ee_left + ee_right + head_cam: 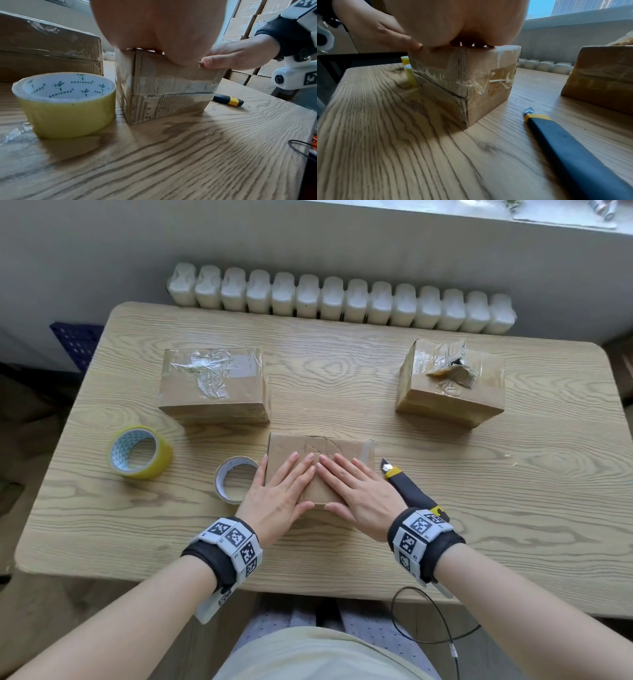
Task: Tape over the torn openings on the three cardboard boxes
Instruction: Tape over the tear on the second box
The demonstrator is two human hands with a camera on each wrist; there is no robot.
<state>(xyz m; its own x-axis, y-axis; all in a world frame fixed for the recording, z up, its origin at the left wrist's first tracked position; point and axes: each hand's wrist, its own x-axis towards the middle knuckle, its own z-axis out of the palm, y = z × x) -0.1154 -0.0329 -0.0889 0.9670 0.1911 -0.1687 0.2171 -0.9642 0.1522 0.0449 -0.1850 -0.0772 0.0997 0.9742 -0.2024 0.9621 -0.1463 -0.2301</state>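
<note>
I see the wooden surface [342, 378] as the biggest thing, with a white radiator [342, 299] behind its far edge. On it stand three cardboard boxes. The left box [214, 386] has wrinkled clear tape over its top. The right box [450, 383] has a torn opening on its top, with ragged cardboard standing up. The near box [346, 450] is the smallest one and it stands directly in front of me, between the two rolls and the knife. My left hand [277, 494] and my right hand [356, 491] both lie flat on its top, side by side, fingers straight, each grip released and pressing down; the thumbs are at the near edge of this box. A yellow tape roll [140, 451] lies near the left box. A second tape roll [66, 102] stands just beside the near box on its left; the print "DENIANDE" is readable inside its core. A black and yellow utility knife [570, 151] lies on the surface just right of the near box, its blade end pointing away from me.
</note>
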